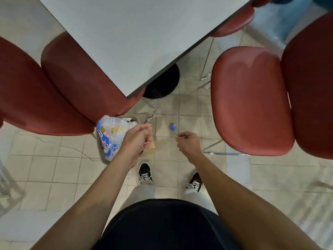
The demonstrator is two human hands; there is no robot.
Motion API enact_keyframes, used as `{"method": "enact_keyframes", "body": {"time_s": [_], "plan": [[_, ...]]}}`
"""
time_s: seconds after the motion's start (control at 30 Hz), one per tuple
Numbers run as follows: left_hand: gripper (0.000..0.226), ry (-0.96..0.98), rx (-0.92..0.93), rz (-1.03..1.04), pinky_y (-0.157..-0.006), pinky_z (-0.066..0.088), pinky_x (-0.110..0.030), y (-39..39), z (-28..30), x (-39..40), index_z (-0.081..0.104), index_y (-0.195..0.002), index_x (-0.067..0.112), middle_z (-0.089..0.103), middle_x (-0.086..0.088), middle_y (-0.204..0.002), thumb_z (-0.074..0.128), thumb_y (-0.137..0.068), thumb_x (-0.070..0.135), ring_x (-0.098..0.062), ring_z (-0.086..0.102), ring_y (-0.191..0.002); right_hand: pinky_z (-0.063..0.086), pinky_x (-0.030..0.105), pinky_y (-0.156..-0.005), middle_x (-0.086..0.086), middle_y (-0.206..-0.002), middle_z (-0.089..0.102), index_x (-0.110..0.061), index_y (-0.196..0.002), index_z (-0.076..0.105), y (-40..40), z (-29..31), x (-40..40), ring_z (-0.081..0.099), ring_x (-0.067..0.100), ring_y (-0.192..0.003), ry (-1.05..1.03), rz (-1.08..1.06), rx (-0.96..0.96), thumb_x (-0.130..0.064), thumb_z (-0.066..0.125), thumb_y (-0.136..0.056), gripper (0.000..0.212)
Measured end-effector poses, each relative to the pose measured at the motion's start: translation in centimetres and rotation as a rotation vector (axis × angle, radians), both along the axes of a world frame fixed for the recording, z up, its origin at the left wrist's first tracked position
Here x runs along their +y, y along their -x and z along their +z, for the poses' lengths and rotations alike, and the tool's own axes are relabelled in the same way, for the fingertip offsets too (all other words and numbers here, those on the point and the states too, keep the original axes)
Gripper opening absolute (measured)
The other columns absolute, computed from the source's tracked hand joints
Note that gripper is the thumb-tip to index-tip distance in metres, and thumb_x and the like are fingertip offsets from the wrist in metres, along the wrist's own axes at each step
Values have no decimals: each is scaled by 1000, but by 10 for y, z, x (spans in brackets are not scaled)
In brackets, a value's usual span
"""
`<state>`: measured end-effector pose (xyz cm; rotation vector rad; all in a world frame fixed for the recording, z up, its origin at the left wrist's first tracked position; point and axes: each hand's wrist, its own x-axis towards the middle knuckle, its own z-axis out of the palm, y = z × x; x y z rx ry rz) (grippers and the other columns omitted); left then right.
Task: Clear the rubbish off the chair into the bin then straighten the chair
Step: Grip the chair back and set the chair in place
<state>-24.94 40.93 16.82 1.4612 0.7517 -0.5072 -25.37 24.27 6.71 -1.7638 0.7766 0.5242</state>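
Bin [106,157] on floor, stuffed with plastic wrapper [110,136]. Left hand [137,139] over bin, fingers loosely curled; grip on anything unclear. Right hand [188,143] beside bin, loosely curled, empty. Blue scrap [173,126] on floor beyond bin. Right-side chair [250,98] seat bare, angled. Advise: bin scrap, then square chair to surface [144,33].

seen from above, the person wore a dark navy short-sleeved top [165,226] that filled the bottom centre of the view. both forearms were bare, with no sleeves, watch or jewellery visible on the left hand [137,139] or the right hand [189,143]. light grey trousers [142,192] showed below the top. on the feet were black low-top trainers [145,173] with white laces and white soles.
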Motion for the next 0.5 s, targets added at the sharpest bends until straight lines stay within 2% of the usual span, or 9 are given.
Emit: {"method": "enact_keyframes", "body": {"time_s": [0.13, 0.23, 0.37, 0.43, 0.5], "plan": [[13, 11, -43, -83, -61, 39, -23, 6, 8, -72, 62, -103, 15, 58, -2, -82, 54, -94, 9, -11, 52, -67, 48, 33, -61, 4, -70, 63, -16, -89, 66, 16, 18, -66, 57, 18, -62, 4, -16, -45, -9, 59, -83, 11], [11, -3, -78, -170, -63, 43, -23, 9, 11, -125, 63, -93, 20, 62, -1, -86, 56, -94, 12, -11, 55, -70, 50, 33, -67, 1, -74, 63, -11, -99, 67, 25, 37, -115, 60, 18, -68, 34, -12, -85, -12, 59, -84, 17], [11, -20, -109, -263, -69, 48, -25, 9, 15, -174, 66, -95, 23, 65, -1, -96, 57, -93, 16, -14, 59, -81, 53, 35, -77, 1, -82, 67, -15, -102, 70, 36, 59, -167, 66, 23, -82, 94, -42, -109, -17, 61, -84, 21], [11, -16, -123, -314, -68, 49, -24, 8, 18, -203, 66, -94, 23, 65, -1, -96, 58, -93, 16, -14, 59, -81, 52, 32, -82, 0, -87, 67, -14, -104, 70, 42, 68, -197, 66, 21, -88, 113, -77, -129, -17, 62, -84, 22], [11, -5, -143, -376, -69, 47, -26, 5, 25, -235, 65, -94, 23, 63, -1, -92, 58, -92, 15, -13, 58, -77, 51, 27, -81, -2, -90, 66, -14, -106, 70, 46, 80, -227, 63, 16, -87, 130, -124, -148, -18, 63, -85, 22]]}}
